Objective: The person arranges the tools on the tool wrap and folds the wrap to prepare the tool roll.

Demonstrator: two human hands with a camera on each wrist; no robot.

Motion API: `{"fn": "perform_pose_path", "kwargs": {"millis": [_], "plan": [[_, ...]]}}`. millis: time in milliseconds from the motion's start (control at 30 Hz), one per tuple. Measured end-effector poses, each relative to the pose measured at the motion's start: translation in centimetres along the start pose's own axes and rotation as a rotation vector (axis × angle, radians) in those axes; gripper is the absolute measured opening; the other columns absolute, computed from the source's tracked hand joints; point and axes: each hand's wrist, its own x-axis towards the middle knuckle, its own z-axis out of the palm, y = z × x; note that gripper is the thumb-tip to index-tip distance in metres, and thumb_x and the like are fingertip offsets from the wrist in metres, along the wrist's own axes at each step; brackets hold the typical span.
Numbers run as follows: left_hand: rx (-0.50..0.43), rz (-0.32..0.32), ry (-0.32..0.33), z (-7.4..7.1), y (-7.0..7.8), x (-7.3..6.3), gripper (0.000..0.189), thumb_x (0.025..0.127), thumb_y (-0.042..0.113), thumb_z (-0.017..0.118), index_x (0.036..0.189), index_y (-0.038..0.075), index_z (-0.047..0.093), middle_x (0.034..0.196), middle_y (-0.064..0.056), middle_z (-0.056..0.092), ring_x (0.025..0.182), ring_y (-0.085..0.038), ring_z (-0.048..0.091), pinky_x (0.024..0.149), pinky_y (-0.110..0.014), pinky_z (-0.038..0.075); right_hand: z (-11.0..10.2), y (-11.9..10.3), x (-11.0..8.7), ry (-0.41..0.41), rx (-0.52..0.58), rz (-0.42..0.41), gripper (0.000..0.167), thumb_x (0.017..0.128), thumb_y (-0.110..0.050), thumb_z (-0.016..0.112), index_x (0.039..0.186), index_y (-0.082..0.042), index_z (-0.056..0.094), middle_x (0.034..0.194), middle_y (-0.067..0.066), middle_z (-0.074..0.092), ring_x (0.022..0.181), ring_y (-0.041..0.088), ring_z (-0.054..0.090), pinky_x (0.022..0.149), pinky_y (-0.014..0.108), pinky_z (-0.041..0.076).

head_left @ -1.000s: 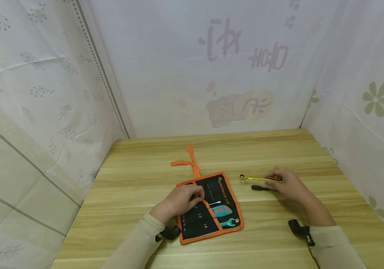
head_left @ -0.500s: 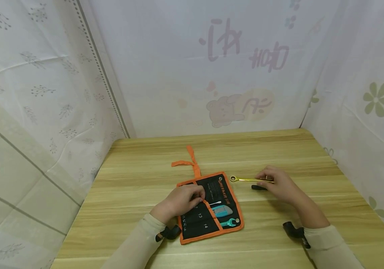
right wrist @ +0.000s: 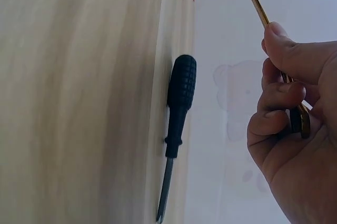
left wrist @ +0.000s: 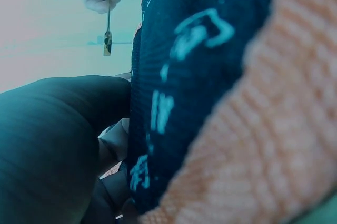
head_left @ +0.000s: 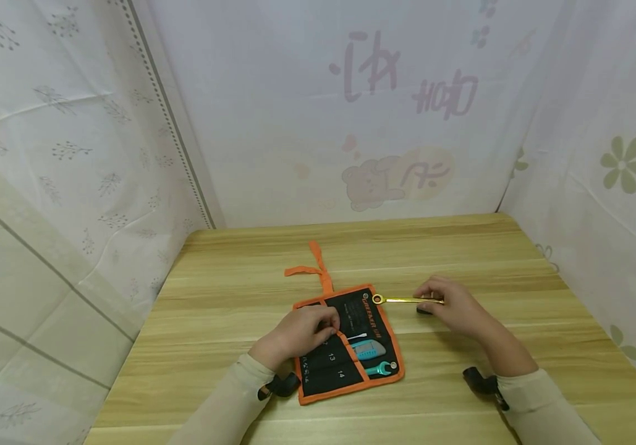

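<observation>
A black tool pouch with orange trim lies unrolled in the head view. My left hand pinches the orange edge of its pocket, thumb and fingers curled at the hem. Out of the pocket stick a teal and grey utility knife, a green open-end wrench and a thin white-tipped tool. My right hand grips a gold ratchet wrench near one end. The wrench's ring end points left and overlaps the pouch's right edge. In the right wrist view, fingers curl round its shaft.
A screwdriver with a black handle lies on the wooden table, below my right hand and mostly hidden in the head view. Orange tie straps stretch from the pouch toward the back. Printed cloth hangs behind and at both sides.
My right hand has moved left with the gold wrench, bringing its ring end from beside the pouch to over its edge. My left hand and the pouch stay put.
</observation>
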Motion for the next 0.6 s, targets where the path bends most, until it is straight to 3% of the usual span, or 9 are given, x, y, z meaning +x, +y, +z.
{"fn": "perform_pose_path", "kwargs": {"millis": [600], "plan": [[-0.014,-0.001,0.015,0.1,0.0,0.0,0.006,0.105,0.023,0.067,0.102,0.028,0.067,0.082,0.018,0.055,0.07,-0.004,0.05,0.064,-0.026,0.046,2.2,-1.4,1.7,-0.115,0.039,-0.012,0.023,0.093,-0.011,0.081,0.1,-0.03,0.074,0.097,-0.012,0.065,0.09,0.014,0.06,0.08,0.037,0.053]]}}
